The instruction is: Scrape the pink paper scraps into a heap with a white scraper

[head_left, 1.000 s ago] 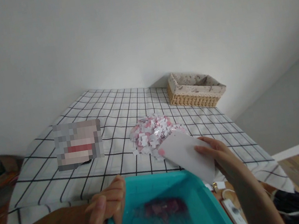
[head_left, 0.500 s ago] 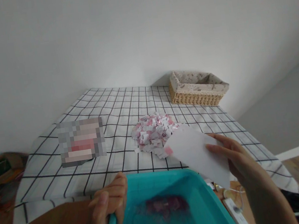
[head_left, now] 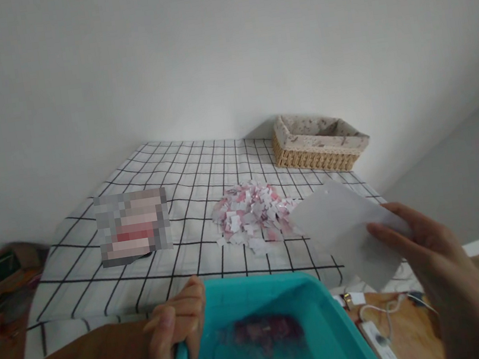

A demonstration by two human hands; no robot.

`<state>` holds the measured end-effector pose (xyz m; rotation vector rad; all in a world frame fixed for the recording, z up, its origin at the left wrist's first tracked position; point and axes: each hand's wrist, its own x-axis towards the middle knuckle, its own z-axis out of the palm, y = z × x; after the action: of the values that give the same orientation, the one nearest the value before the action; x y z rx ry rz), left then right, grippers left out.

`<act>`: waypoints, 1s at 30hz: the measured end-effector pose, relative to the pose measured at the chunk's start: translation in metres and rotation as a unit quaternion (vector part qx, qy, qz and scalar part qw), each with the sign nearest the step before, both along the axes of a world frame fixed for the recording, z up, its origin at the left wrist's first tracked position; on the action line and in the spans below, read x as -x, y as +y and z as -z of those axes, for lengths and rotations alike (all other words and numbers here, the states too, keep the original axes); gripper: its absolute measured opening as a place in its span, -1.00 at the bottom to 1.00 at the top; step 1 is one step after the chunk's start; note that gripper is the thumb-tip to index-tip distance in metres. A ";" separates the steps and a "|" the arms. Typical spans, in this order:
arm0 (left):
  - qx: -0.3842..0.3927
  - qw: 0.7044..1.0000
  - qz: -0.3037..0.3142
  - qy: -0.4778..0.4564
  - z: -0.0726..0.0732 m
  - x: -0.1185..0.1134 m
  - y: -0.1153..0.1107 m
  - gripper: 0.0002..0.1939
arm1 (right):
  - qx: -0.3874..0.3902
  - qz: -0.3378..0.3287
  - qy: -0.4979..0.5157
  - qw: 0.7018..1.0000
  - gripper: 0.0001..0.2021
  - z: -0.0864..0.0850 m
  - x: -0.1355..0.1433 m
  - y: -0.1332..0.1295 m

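The rim of a teal rectangular plastic bin point(head_left: 254, 279) is gripped at its left corner by the curled fingers of the left hand point(head_left: 175, 333), and a dark reddish patch is seen on the bin's floor. A sheet of plain white paper point(head_left: 350, 229) is pinched between the thumb and fingers of the right hand point(head_left: 420, 242), above the near right part of a white cloth with black grid lines point(head_left: 186, 181), just beside a loose heap of small white and pink paper pieces point(head_left: 251, 211). Near the cloth's far right corner, a lined tan wicker basket point(head_left: 319, 152) is set.

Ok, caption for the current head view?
Left hand grips a teal bin; right hand holds white paper beside pink-and-white scraps.
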<state>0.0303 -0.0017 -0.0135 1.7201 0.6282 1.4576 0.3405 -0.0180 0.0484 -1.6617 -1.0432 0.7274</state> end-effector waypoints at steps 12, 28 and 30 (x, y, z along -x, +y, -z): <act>0.018 0.999 -0.021 0.026 0.004 0.001 -0.003 -0.38 | -0.044 -0.145 -0.254 0.955 -0.83 0.000 0.029 0.022; 0.000 0.999 -0.019 0.039 0.002 0.002 0.000 -0.40 | -0.101 -0.213 -0.316 0.919 -0.87 -0.002 0.064 0.030; -0.011 0.999 -0.023 0.036 0.000 0.001 0.000 -0.39 | -0.104 -0.254 -0.322 0.906 -0.87 -0.001 0.073 0.031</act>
<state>0.0292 -0.0021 -0.0137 1.7926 0.6980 1.4440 0.2678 0.0129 0.0498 -1.4729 -2.0025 0.3525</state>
